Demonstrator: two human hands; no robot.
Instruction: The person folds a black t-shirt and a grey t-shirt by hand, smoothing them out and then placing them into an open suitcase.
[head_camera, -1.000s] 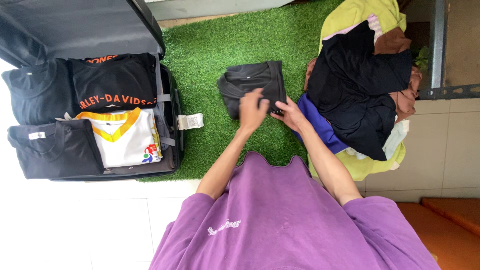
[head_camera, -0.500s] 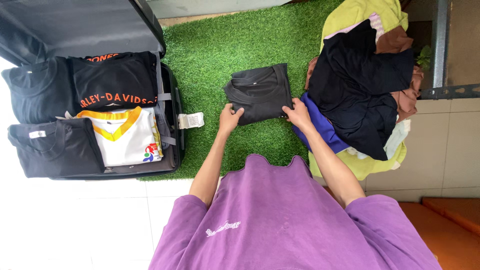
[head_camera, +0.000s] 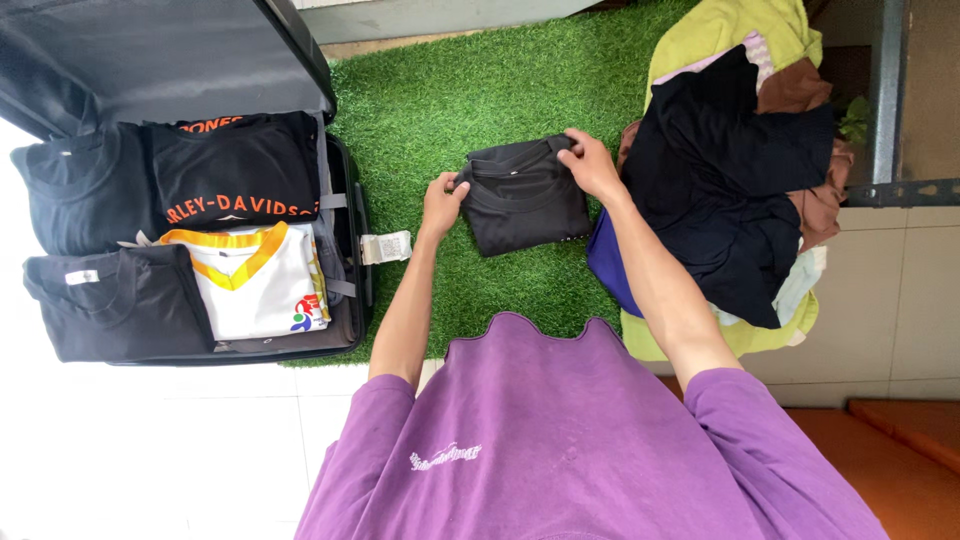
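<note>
The folded black cotton T-shirt (head_camera: 525, 197) lies flat on the green artificial-grass mat (head_camera: 440, 95), in front of us and between our two hands. Our left hand (head_camera: 441, 203) sits at the shirt's left edge near the collar, fingers curled in and pinching the fabric there. Our right hand (head_camera: 590, 164) is at the far right corner, fingers bent over the edge and gripping the cloth (the thumb side is tucked under, so we cannot tell how deep the hold goes). Both hands are thus on the far half of the shirt, and its near edge lies free on the grass.

Around the shirt we have open grass on the far side, on the near side down to our purple shirt front, and on the left as far as the suitcase. On the right there is little room: the shirt's right edge lies just beside the loose heap of dark, brown, blue and yellow-green clothes (head_camera: 735, 180), and our right forearm crosses the heap's blue fringe.

To the left stands the open black fabric suitcase (head_camera: 338, 205), its lid raised at the back, a white luggage tag (head_camera: 386, 247) hanging onto the grass. Inside lie folded shirts: black ones and a white T-shirt with yellow trim (head_camera: 250, 280), packed touching one another.
</note>
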